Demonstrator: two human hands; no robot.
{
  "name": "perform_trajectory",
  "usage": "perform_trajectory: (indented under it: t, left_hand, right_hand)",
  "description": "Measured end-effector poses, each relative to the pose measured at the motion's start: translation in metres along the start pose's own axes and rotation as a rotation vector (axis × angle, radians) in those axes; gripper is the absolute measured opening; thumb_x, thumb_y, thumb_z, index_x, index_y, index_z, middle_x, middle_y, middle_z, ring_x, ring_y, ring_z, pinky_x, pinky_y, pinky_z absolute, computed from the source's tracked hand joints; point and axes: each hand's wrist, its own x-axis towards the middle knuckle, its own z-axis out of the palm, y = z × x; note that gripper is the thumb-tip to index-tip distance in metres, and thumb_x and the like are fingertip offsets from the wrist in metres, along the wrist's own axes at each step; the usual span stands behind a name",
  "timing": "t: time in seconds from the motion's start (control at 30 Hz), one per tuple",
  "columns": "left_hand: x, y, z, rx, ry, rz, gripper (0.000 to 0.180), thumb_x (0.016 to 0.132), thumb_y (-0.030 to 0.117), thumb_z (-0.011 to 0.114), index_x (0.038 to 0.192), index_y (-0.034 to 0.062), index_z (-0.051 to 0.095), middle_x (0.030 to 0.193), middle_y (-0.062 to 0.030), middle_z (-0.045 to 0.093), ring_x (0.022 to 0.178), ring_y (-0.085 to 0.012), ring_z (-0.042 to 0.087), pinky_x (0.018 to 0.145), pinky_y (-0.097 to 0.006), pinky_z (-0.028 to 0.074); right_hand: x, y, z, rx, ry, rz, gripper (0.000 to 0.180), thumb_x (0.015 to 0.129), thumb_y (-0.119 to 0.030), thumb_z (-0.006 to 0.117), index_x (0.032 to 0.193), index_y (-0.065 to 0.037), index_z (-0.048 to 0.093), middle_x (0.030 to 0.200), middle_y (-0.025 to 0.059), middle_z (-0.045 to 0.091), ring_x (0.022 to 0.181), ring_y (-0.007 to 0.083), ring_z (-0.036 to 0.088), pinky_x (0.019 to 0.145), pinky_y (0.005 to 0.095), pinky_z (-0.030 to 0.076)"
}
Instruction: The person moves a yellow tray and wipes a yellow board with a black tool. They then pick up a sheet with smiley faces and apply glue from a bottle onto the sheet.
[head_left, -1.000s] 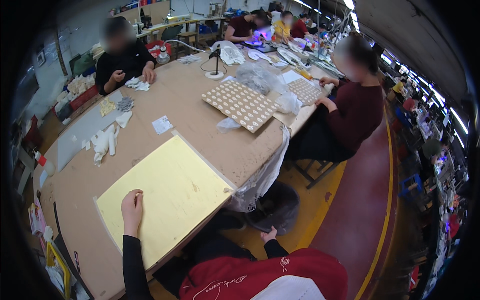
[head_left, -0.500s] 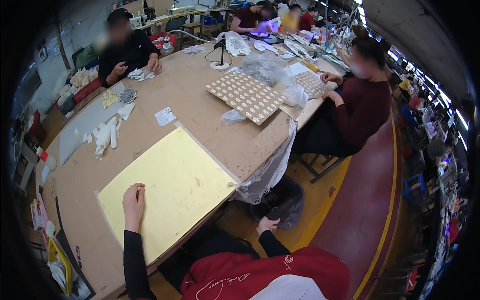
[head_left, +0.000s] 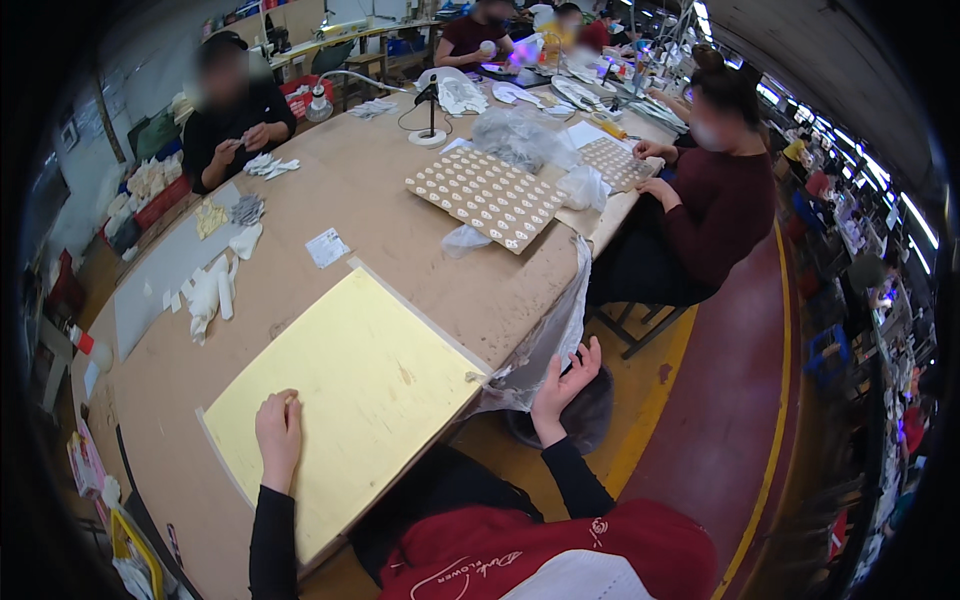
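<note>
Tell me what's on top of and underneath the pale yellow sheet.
The left hand appears to rest on the pale yellow sheet, which bears small dark marks. Brown tabletop shows beyond its far edge; whatever lies directly beneath is covered and can't be seen.

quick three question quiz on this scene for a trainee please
1. Which of the person's hands is over the yellow sheet?
2. True or false: the right hand is gripping the yellow sheet.
3. Where is the board with rows of pale pieces? A: under the yellow sheet; B: on top of it; C: beyond it.

Key:
1. The left hand.
2. False; the right hand is open, apart from the sheet.
3. C.
</note>
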Motion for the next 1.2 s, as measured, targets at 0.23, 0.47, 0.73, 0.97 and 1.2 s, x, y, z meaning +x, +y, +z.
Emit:
perform_trajectory:
  t: [0.23, 0.47, 0.73, 0.97, 1.2]
  left_hand:
    - [-0.007, -0.001, -0.01, -0.12, -0.087, -0.06, 0.012, 0.091, 0.007, 0.056, 0.1, 0.002, 0.062, 0.093, -0.0125, 0.059, 0.087, -0.0284, 0.055, 0.078, -0.039, 0.043]
    - [-0.012, 0.008, -0.008, -0.233, -0.33, 0.108, 0.023, 0.083, 0.012, 0.066, 0.101, -0.0012, 0.063, 0.113, -0.0206, 0.062, 0.107, -0.0402, 0.056, 0.09, -0.045, 0.045]
    - [0.001, 0.052, -0.024, -0.164, -0.365, 0.113, 0.026, 0.076, 0.014, 0.071, 0.096, 0.0007, 0.062, 0.099, -0.0178, 0.06, 0.094, -0.0373, 0.055, 0.079, -0.045, 0.043]
    - [0.008, 0.07, -0.032, -0.144, -0.378, 0.137, 0.029, 0.077, 0.012, 0.07, 0.101, 0.0001, 0.061, 0.11, -0.0199, 0.057, 0.101, -0.0392, 0.053, 0.084, -0.046, 0.041]
    - [0.011, 0.074, -0.035, -0.107, -0.402, 0.135, 0.035, 0.079, 0.015, 0.069, 0.109, -0.0006, 0.061, 0.119, -0.0231, 0.056, 0.113, -0.041, 0.05, 0.091, -0.047, 0.039]
  right_hand:
    - [-0.006, -0.103, 0.104, 0.51, -0.822, -0.401, 0.035, 0.08, -0.008, 0.072, 0.113, -0.004, 0.059, 0.119, 0.0162, 0.058, 0.107, 0.0316, 0.059, 0.088, 0.0406, 0.047]
    - [-0.07, -0.152, 0.222, 0.549, -1.531, -1.069, 0.049, 0.086, -0.035, 0.063, 0.131, -0.017, 0.053, 0.136, 0.0118, 0.05, 0.126, 0.031, 0.046, 0.107, 0.048, 0.035]
    - [-0.11, -0.123, 0.224, 0.554, -1.757, -0.874, 0.057, 0.089, -0.043, 0.058, 0.14, -0.02, 0.047, 0.141, 0.0134, 0.044, 0.135, 0.0318, 0.038, 0.115, 0.0497, 0.025]
    - [-0.11, -0.122, 0.219, 0.564, -1.73, -0.84, 0.055, 0.088, -0.04, 0.06, 0.138, -0.02, 0.048, 0.14, 0.0123, 0.045, 0.135, 0.0306, 0.038, 0.115, 0.048, 0.025]
    - [-0.102, -0.124, 0.22, 0.565, -1.738, -0.833, 0.054, 0.087, -0.037, 0.062, 0.137, -0.021, 0.049, 0.139, 0.0118, 0.046, 0.134, 0.0302, 0.038, 0.114, 0.0479, 0.026]
